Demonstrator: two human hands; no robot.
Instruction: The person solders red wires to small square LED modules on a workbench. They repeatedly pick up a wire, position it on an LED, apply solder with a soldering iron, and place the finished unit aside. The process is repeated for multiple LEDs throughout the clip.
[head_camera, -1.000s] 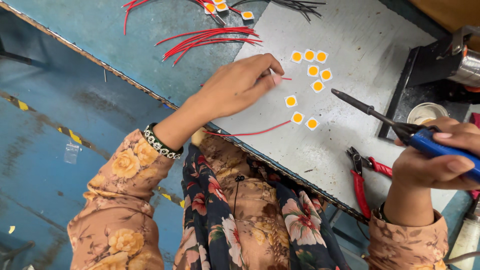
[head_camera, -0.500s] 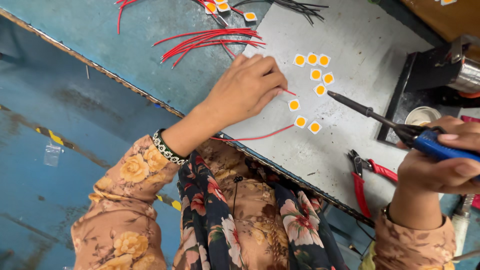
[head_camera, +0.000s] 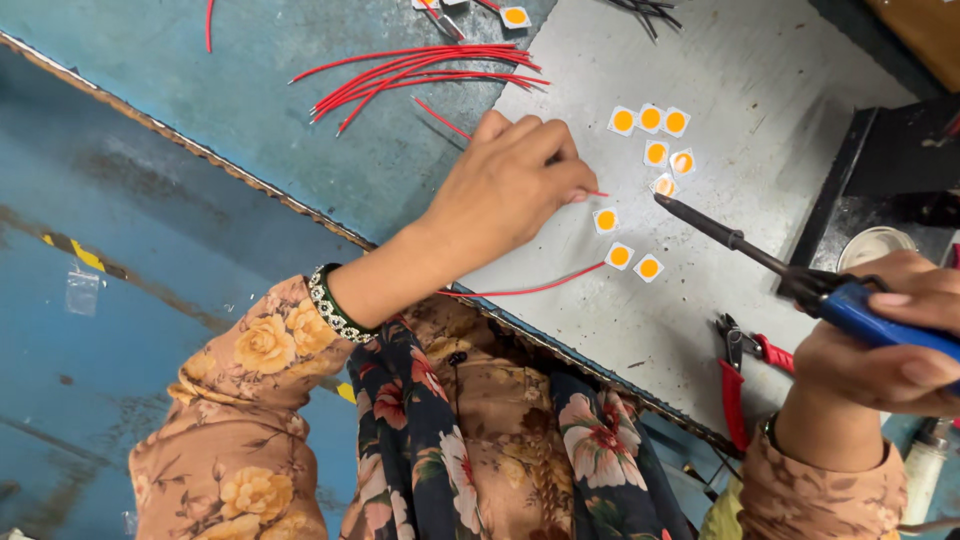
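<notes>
My left hand (head_camera: 510, 185) pinches a thin red wire (head_camera: 596, 193) against the grey metal sheet (head_camera: 760, 90), its bare end next to a small white square chip with a yellow centre (head_camera: 605, 220). My right hand (head_camera: 885, 345) grips a blue-handled soldering iron (head_camera: 740, 245); the dark tip sits at another chip (head_camera: 664, 185). Several more such chips (head_camera: 650, 120) lie grouped above, and two more (head_camera: 634, 262) below. A second red wire (head_camera: 540, 288) runs under my left wrist.
A bundle of red wires (head_camera: 420, 70) lies on the blue bench top (head_camera: 150, 80). Red-handled cutters (head_camera: 738, 375) rest near the sheet's lower edge. A black stand (head_camera: 890, 160) and a round white tin (head_camera: 872, 245) sit at the right. Black wires (head_camera: 645, 8) lie at the top.
The left hand has stayed on the red wire beside the chips. The soldering iron's tip has moved left and down onto the group of chips.
</notes>
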